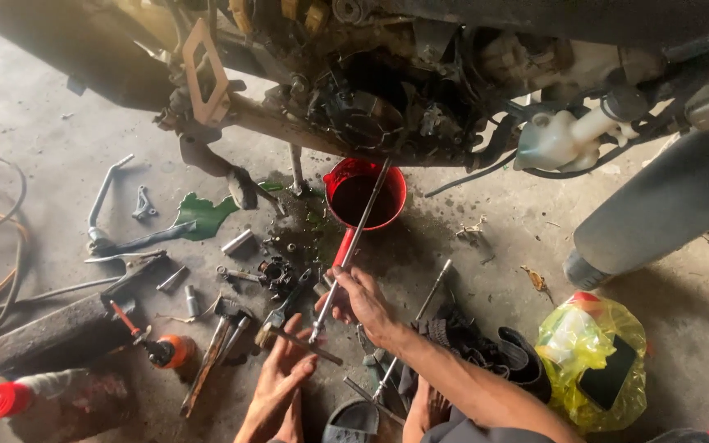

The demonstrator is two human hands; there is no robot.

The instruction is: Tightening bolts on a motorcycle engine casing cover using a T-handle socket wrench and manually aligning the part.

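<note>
While the person crouches by the motorcycle engine, the right hand is wrapped around a long steel T-handle wrench, shaft angled up across the red oil pan toward the engine. Left hand pinches the wrench's lower crossbar end with fingertips, other fingers loosely spread. Loose bolts and hand tools lie just beside on the oily concrete floor. Yellow plastic bag sits well apart, right.

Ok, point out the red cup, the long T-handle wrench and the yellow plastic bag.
red cup (pixel 394 197), head view, right rim.
long T-handle wrench (pixel 360 221), head view, mid shaft.
yellow plastic bag (pixel 588 357), head view, front middle.
</note>
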